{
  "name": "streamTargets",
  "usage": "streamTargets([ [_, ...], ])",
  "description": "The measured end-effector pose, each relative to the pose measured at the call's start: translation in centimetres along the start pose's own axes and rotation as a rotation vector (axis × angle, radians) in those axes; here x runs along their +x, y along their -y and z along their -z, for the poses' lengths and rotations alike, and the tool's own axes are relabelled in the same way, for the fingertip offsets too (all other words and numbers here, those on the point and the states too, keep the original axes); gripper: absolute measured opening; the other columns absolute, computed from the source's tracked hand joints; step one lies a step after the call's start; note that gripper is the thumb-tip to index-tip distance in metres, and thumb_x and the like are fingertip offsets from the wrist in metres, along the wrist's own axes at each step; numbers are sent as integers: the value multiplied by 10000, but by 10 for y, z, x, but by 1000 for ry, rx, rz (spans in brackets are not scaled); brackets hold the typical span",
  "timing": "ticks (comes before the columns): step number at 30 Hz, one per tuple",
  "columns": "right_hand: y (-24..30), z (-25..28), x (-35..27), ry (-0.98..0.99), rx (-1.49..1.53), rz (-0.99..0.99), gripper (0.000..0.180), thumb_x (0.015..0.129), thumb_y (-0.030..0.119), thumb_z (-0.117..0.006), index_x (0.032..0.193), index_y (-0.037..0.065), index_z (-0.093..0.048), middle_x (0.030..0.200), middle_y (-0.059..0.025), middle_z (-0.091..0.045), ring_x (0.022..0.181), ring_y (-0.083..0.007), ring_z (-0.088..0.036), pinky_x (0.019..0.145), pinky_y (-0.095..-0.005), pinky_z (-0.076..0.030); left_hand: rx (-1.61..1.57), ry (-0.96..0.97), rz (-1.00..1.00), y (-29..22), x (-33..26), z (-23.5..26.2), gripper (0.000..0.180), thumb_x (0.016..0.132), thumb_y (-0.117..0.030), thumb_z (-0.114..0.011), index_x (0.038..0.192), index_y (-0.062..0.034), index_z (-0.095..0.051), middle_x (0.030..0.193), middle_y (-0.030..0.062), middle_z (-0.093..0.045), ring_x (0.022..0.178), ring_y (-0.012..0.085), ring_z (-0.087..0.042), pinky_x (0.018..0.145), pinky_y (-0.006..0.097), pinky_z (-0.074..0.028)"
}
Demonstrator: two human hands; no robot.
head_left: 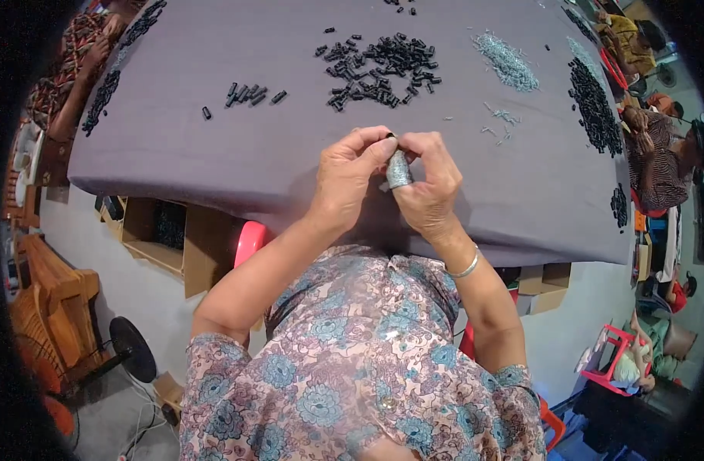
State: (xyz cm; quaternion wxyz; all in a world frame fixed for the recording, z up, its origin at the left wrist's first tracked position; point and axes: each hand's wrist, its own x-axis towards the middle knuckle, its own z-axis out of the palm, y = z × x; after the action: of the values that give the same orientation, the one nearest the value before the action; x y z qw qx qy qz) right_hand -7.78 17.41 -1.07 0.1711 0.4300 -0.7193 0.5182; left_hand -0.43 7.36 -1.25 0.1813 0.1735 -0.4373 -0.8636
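Note:
Above the near part of the table, my left hand (344, 173) pinches a small black piece (391, 137) between thumb and fingertips, and only its end shows. My right hand (435, 183) is closed up against it, its fingertips meeting the left ones; whatever sits between them is hidden. A silvery, sparkly finger cover (399, 169) is on a digit of my right hand. Beyond my hands lies a loose heap of short black cylinders (398, 58). Farther right is a pile of tiny silver pin-like pieces (509, 61), with a few scattered ones (501, 115) nearer me.
A small group of black cylinders (248, 94) lies left on the grey-purple tablecloth (213, 154). More black pieces (594, 107) line the right edge, near other people (659, 154). Below the table stand cardboard boxes (156, 246), a fan (133, 349) and a pink stool (250, 242).

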Motion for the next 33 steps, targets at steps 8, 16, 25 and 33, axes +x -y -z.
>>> streamTargets([
  [8, -31, 29, 26, 158, -81, -62, 148, 715, -11, -608, 858, 25, -610, 773, -122, -594, 653, -260, -596, 602, -334, -488, 23, 17, -29, -8, 8, 1, 145, 921, -153, -560, 1008, -48, -607, 849, -9, -589, 746, 75, -549, 656, 215, -461],
  [16, -71, 62, 54, 491, -490, 129, 240, 682, -52, -565, 905, 36, -584, 856, -106, -581, 861, -300, -548, 762, -382, -476, 336, 87, -33, -7, 13, 13, 177, 917, -129, -546, 1024, -8, -619, 795, 7, -599, 679, 64, -553, 591, 203, -466],
  [25, -65, 47, 59, 535, -444, 93, 189, 713, -43, -576, 887, 25, -603, 851, -111, -587, 815, -285, -577, 723, -350, -488, 383, 143, 14, -7, 17, 17, 208, 895, -125, -577, 1051, 5, -620, 815, 23, -623, 713, 75, -598, 598, 204, -493],
  [33, -20, 20, 35, 304, 567, -536, 137, 848, -22, -554, 956, 10, -632, 813, 10, -599, 730, -53, -543, 637, -203, -443, 259, 183, 45, -8, 19, 20, 216, 899, -107, -578, 1082, 4, -606, 874, 17, -615, 759, 78, -590, 638, 213, -494],
])
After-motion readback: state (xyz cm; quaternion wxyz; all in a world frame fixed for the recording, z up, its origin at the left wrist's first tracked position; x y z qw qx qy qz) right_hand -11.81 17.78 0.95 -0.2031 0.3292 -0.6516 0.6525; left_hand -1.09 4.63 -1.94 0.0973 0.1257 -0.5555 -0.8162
